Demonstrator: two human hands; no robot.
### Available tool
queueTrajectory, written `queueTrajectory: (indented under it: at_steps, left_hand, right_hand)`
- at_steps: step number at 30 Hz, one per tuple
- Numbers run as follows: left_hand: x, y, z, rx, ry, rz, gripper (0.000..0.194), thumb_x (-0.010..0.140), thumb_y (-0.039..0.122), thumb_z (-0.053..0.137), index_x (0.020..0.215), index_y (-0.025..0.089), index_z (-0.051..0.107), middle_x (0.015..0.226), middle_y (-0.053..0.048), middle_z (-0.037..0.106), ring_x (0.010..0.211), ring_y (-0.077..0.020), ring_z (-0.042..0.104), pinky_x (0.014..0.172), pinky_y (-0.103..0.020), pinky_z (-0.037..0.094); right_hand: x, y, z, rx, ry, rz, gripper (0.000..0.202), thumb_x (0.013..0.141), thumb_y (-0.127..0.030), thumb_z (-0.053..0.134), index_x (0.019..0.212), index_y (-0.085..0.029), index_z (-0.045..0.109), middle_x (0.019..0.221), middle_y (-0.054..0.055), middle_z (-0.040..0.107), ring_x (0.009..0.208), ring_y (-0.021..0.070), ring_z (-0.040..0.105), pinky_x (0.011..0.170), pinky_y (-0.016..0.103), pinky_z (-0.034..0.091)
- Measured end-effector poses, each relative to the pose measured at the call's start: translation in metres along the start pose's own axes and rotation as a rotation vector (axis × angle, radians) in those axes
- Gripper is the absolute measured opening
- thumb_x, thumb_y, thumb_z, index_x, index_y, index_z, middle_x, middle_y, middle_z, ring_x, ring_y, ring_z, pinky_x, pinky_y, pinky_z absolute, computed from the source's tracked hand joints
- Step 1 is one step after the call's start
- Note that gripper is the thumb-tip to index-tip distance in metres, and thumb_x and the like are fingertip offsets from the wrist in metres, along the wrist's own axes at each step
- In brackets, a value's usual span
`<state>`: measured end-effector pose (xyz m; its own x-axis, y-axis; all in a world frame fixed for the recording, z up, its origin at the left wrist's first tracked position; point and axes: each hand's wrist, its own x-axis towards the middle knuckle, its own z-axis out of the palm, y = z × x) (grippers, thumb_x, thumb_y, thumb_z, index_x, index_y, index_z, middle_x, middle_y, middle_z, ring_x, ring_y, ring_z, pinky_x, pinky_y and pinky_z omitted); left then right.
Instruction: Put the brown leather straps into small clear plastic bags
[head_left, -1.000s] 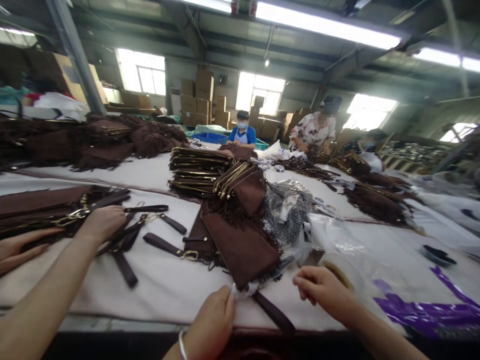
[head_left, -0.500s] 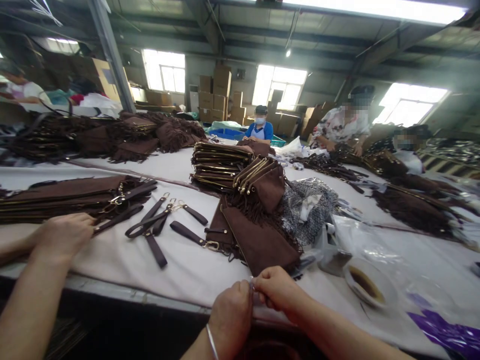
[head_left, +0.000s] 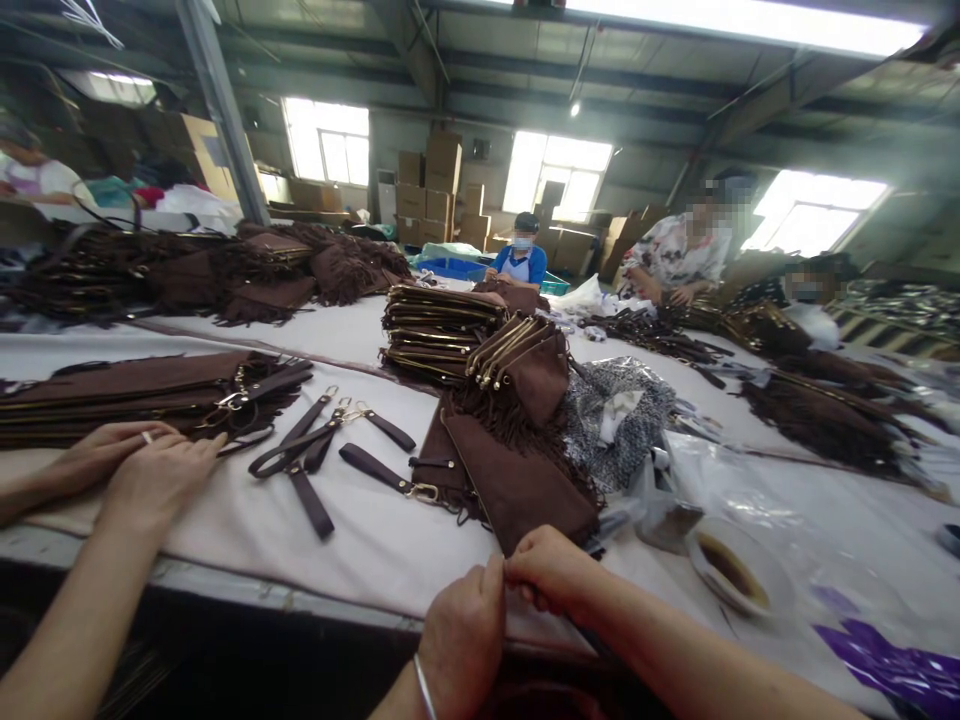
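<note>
My left hand (head_left: 466, 625), with a silver bangle at the wrist, is closed at the table's front edge. My right hand (head_left: 551, 572) meets it, fingers pinched at the left fingertips. Whatever lies between them is too small to make out. Just beyond the hands lies a brown fringed pouch (head_left: 517, 480), partly on another brown piece with a gold clasp. Behind it rises a stack of brown pouches with gold zippers (head_left: 442, 330). Several dark wrist straps with gold clasps (head_left: 311, 500) are spread to the left.
A co-worker's hands (head_left: 161, 475) touch stacked brown pouches (head_left: 150, 395) at the left. To the right are a tape roll (head_left: 731, 570), patterned plastic (head_left: 622, 410) and a purple wrapper (head_left: 892, 660). Other people sit or stand around the table (head_left: 360, 590).
The co-worker's near hand at the left has shifted right, and a second hand with a ring now shows beside it. My two hands stay together, almost unmoved.
</note>
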<state>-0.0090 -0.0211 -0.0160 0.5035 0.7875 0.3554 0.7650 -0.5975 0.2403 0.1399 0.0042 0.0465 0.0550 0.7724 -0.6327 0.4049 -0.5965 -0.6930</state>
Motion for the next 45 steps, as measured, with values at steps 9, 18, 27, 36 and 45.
queueTrajectory:
  at_steps: [9,18,27,36,45]
  left_hand:
    - [0.017,0.0,-0.022,-0.298,-0.312,-0.235,0.023,0.091,0.018,0.035,0.084,0.019,0.057,0.076,-0.007,0.067,0.069,-0.0199,0.063,0.061,-0.029,0.039]
    - [0.03,0.008,-0.024,-1.187,-0.445,-0.792,0.025,0.085,0.036,0.041,0.067,0.02,0.047,0.054,0.007,0.041,0.044,-0.0089,0.034,0.044,-0.023,0.025]
    - [0.027,0.013,-0.021,-1.733,-0.488,-1.134,0.026,0.072,0.04,0.06,0.068,0.017,0.049,0.047,0.012,0.028,0.039,-0.002,0.013,0.039,-0.018,0.004]
    - [0.017,0.012,-0.024,-0.914,-0.236,-0.655,0.037,0.088,0.045,0.044,0.064,0.019,0.055,0.054,0.001,0.051,0.053,-0.0136,0.045,0.052,-0.027,0.031]
    - [0.006,0.015,-0.02,-0.627,-0.183,-0.367,0.038,0.096,0.035,0.029,0.074,0.023,0.057,0.076,-0.009,0.066,0.069,-0.0204,0.058,0.067,-0.032,0.039]
  right_hand:
    - [-0.013,0.02,0.004,-0.076,0.153,-0.22,0.024,0.068,-0.016,0.054,0.046,-0.017,0.063,0.038,-0.003,0.052,0.035,0.0066,0.037,0.04,0.022,0.024]
    - [-0.008,0.046,0.025,0.114,0.269,-0.243,0.025,0.071,-0.021,0.05,0.059,-0.014,0.071,0.054,0.003,0.067,0.05,0.0131,0.056,0.049,0.022,0.038]
    - [-0.003,0.04,0.025,0.08,0.311,-0.228,0.024,0.069,-0.018,0.051,0.06,-0.015,0.072,0.056,0.004,0.07,0.052,0.0139,0.06,0.05,0.022,0.04]
    - [-0.017,0.047,0.012,0.021,0.219,-0.308,0.031,0.075,-0.029,0.057,0.046,-0.017,0.055,0.04,-0.002,0.052,0.042,0.0093,0.045,0.046,0.023,0.03]
    - [-0.02,0.052,0.044,1.258,-0.43,-0.08,0.044,0.067,-0.045,0.073,0.056,-0.02,0.039,0.039,-0.013,0.031,0.031,0.0013,0.012,0.032,0.016,0.011]
